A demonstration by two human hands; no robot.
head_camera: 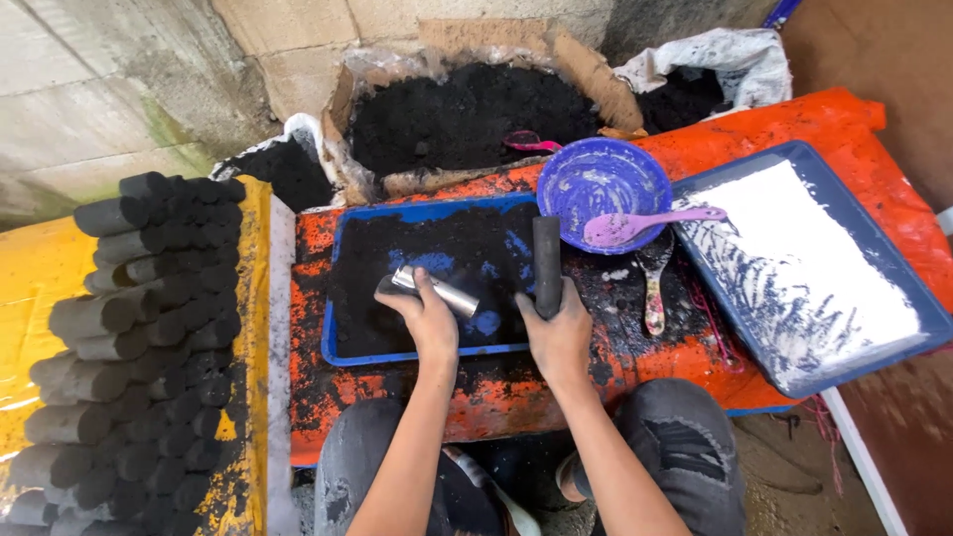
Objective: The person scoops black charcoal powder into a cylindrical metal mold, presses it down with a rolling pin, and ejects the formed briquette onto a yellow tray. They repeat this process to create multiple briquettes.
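My left hand (pixel 425 316) grips a short silver metal tube (pixel 437 289) and holds it tilted over a blue tray (pixel 334 337) spread with black powder. My right hand (pixel 559 333) is closed around a black rod (pixel 547 263) that stands upright at the tray's right edge. Both hands are smeared with black dust. The tray rests on an orange board (pixel 318 397) across my knees.
A stack of several black cylinders (pixel 139 347) lies on a yellow surface at the left. Behind are a cardboard box of black powder (pixel 467 114), a purple bowl (pixel 602 184) with a purple spoon (pixel 645 223), and a blue tray of white powder (pixel 814 263) at the right.
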